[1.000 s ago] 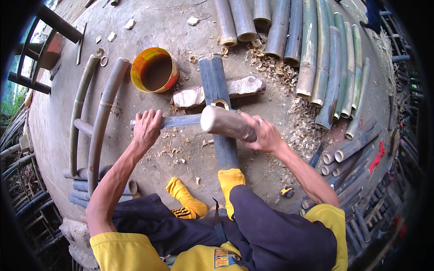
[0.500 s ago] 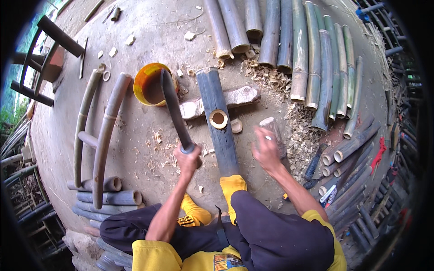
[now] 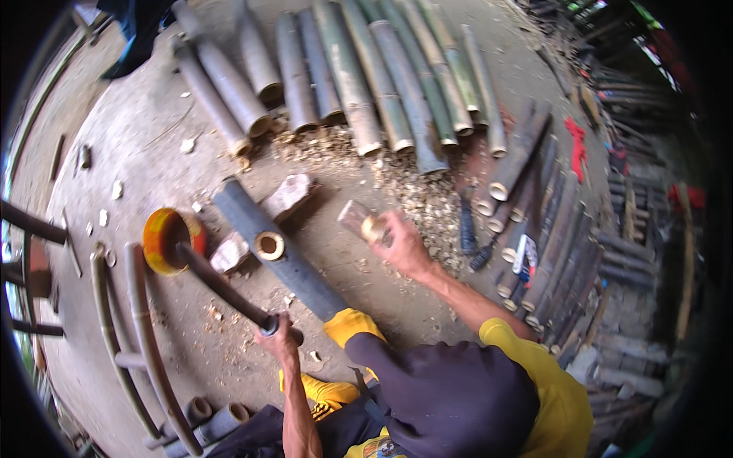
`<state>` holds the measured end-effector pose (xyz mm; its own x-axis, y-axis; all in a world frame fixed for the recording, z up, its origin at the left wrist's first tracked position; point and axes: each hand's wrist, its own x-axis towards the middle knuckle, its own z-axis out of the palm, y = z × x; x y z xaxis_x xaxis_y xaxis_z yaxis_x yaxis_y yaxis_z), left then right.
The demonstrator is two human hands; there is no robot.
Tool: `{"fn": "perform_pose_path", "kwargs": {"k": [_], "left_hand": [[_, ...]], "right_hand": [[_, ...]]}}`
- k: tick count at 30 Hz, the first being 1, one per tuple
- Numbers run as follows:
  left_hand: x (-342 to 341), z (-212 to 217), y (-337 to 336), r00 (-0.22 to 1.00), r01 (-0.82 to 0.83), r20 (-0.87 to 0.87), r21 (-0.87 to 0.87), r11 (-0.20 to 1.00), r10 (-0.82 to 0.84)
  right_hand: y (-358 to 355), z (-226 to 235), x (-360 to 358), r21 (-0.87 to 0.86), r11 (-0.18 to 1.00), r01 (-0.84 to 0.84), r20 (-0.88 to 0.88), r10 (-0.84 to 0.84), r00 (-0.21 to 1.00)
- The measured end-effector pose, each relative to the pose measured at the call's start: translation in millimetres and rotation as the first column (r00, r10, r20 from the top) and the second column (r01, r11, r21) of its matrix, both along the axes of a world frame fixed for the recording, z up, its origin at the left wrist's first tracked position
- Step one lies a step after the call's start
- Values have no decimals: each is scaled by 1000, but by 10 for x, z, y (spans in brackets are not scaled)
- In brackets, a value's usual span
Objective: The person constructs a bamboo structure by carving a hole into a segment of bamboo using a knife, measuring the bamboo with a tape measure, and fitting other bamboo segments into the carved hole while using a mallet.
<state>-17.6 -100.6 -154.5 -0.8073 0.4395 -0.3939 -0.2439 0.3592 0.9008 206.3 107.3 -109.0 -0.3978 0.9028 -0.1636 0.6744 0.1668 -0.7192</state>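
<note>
1. Head view: left hand (image 3: 282, 340) clenches the machete (image 3: 221, 284).
2. Right hand (image 3: 406, 249), blurred, appears to grasp a pale bamboo piece (image 3: 374, 228).
3. Holed bamboo tube (image 3: 301, 278) lies across wooden block (image 3: 287, 200).
4. Judged step: handling that piece; next move calls for a steady tube.

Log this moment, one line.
left hand: holds long blade | right hand: holds small bamboo piece, beside wooden mallet | bamboo tube: round hole, across pale block

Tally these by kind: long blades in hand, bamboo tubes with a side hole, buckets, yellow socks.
Long blade, in the left hand: 1
Bamboo tube with a side hole: 1
Bucket: 1
Yellow socks: 2
Total: 5
</note>
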Motion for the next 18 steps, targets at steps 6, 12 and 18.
{"fn": "perform_pose_path", "kwargs": {"k": [6,12,18], "left_hand": [[197,260,176,984,173,-49,31,984,-172],[509,781,632,856,446,224,136,885,-466],[832,1124,1048,480,795,-494,-105,597,-725]], "right_hand": [[331,-12,1558,389,840,378,365,-518,774],[-525,356,423,-74,961,-268,-16,267,963],[-530,34,27,-209,961,180,-316,-240,918]]}}
